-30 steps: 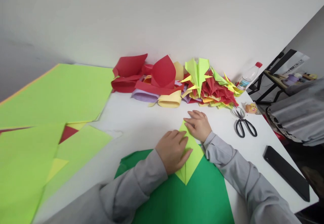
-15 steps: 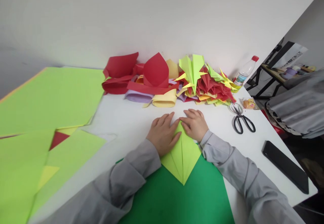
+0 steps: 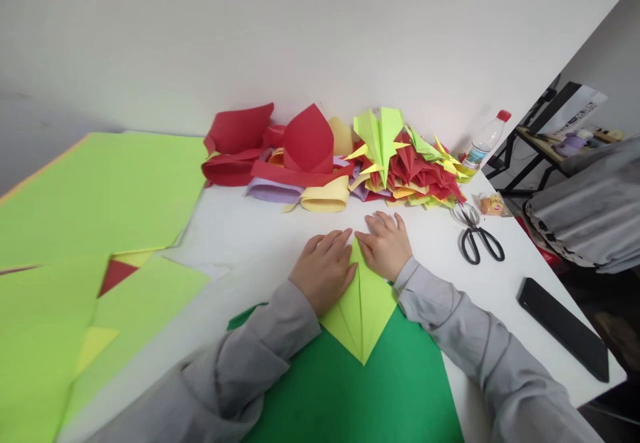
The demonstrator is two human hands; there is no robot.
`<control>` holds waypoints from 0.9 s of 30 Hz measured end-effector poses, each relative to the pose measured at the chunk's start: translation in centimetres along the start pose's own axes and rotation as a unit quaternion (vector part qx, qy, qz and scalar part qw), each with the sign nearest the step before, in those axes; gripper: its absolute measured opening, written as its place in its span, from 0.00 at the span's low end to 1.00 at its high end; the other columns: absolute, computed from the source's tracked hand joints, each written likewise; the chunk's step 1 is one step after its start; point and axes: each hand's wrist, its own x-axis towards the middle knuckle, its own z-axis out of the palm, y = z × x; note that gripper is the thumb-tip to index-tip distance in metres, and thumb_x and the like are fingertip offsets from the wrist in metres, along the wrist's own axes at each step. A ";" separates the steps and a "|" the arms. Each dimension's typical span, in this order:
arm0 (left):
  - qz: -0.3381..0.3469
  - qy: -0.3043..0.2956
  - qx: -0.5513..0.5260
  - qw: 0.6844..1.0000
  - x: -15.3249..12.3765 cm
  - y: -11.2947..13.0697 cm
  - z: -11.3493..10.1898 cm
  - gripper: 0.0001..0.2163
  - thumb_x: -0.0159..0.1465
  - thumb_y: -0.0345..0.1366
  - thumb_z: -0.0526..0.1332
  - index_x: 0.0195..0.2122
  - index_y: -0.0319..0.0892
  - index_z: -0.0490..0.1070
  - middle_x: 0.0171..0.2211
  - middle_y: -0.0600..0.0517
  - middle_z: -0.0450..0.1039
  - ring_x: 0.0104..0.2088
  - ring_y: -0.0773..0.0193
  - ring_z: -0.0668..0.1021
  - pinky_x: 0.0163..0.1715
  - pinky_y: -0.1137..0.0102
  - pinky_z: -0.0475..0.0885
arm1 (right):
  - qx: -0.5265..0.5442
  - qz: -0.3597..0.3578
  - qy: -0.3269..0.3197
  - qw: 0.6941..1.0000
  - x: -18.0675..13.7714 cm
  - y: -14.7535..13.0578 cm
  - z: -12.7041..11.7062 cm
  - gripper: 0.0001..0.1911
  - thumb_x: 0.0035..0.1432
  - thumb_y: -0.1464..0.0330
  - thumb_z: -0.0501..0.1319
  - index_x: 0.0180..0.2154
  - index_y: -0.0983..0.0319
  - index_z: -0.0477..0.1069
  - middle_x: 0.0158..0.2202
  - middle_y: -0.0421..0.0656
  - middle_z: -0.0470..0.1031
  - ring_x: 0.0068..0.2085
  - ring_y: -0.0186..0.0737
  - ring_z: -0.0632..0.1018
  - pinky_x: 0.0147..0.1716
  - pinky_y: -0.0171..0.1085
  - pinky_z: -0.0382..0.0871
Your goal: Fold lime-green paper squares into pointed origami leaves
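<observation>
A light-green folded paper (image 3: 363, 309), kite-shaped with a centre crease, lies on a dark green sheet (image 3: 360, 396) on the white table (image 3: 250, 243). My left hand (image 3: 325, 266) lies flat on its upper left edge, fingers stretched toward the tip. My right hand (image 3: 385, 243) presses flat on the upper right edge, fingers spread. The two hands nearly meet at the paper's top point. Grey sleeves cover both arms.
Large lime-green sheets (image 3: 100, 189) cover the table's left side. A heap of red, yellow and purple scraps (image 3: 295, 163) and folded paper planes (image 3: 400, 163) lines the wall. Black scissors (image 3: 475, 236), a plastic bottle (image 3: 483, 139), a small wrapped snack (image 3: 493, 204) and a dark phone (image 3: 563, 336) lie at right.
My left hand slid up from the folded paper's middle to its top point beside the right hand, uncovering the centre crease. In the last half second both hands barely moved.
</observation>
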 end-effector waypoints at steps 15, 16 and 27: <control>0.034 0.065 -0.010 0.997 -0.8 0.7 -0.6 0.10 0.62 0.27 0.54 0.34 0.33 0.77 0.45 0.40 0.77 0.43 0.52 0.76 0.40 0.60 0.72 | -0.015 0.013 -0.006 1.000 0.0 -0.2 -0.5 0.17 0.65 0.62 0.49 0.47 0.51 0.75 0.58 0.46 0.65 0.61 0.53 0.59 0.58 0.58 0.45; 0.033 0.067 -0.009 0.997 -0.8 0.7 -0.7 0.10 0.62 0.27 0.54 0.34 0.34 0.77 0.45 0.40 0.77 0.43 0.53 0.76 0.40 0.60 0.72 | -0.015 0.015 -0.006 1.000 0.0 -0.2 -0.5 0.16 0.65 0.63 0.50 0.47 0.51 0.74 0.58 0.46 0.65 0.61 0.53 0.59 0.58 0.58 0.45; 0.065 0.082 -0.023 0.994 -0.7 1.0 -0.9 0.12 0.62 0.25 0.53 0.28 0.35 0.77 0.42 0.42 0.78 0.40 0.55 0.76 0.36 0.62 0.73 | -0.023 0.010 -0.001 1.000 0.1 0.1 0.0 0.17 0.65 0.63 0.49 0.51 0.51 0.71 0.58 0.46 0.65 0.61 0.53 0.59 0.58 0.59 0.45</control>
